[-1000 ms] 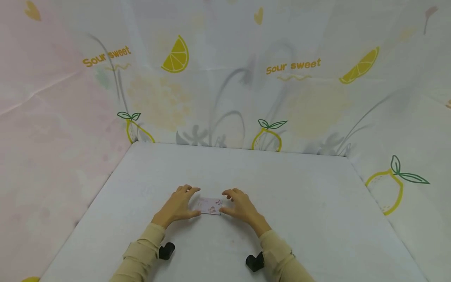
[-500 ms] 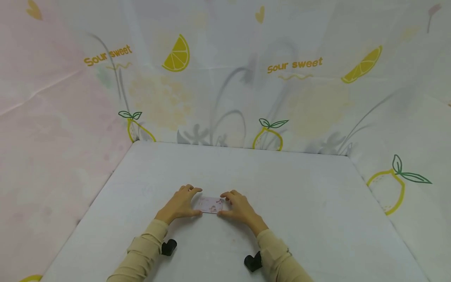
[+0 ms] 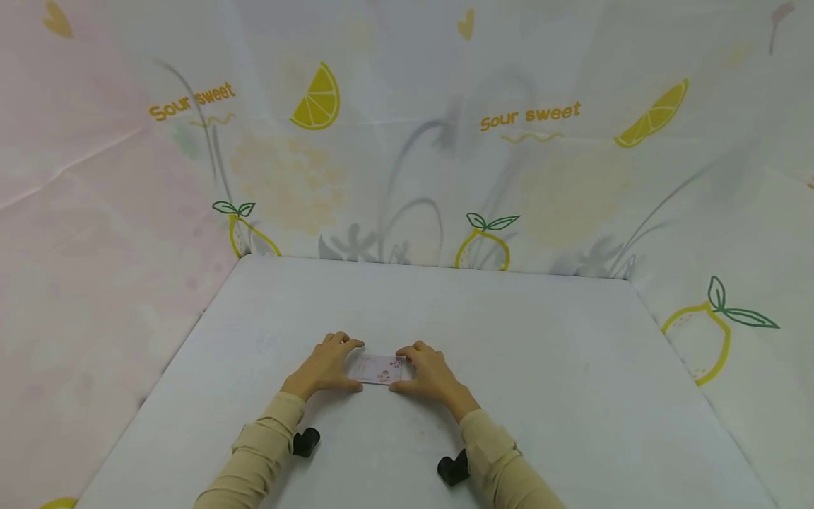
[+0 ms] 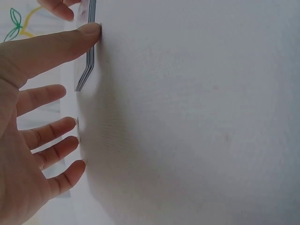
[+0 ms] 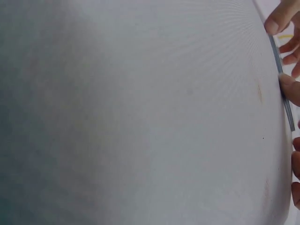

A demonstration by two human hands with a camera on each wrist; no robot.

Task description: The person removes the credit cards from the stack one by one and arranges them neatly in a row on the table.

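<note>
A thin stack of cards (image 3: 376, 370) with pink floral print lies flat on the white table, between both hands. Its layered edge (image 4: 91, 51) shows in the left wrist view. At the left end, my left hand (image 3: 327, 366) has its thumb on the near edge; its fingers are spread, the index tip just beyond the far edge. My right hand (image 3: 431, 372) pinches the right end, thumb at the near side and index finger at the far corner. Most of this hand lies outside the right wrist view, where a thumb (image 5: 288, 86) touches the stack's edge.
The white tabletop (image 3: 521, 360) extends around the hands. Behind and beside it stands a cloth backdrop (image 3: 407, 141) with lemon prints. A black wrist piece (image 3: 307, 442) sits at the left sleeve, another black piece (image 3: 453, 468) at the right sleeve.
My right hand has shifted slightly left, its thumb and index finger now further over the stack's right end. My left hand and the stack have barely moved.
</note>
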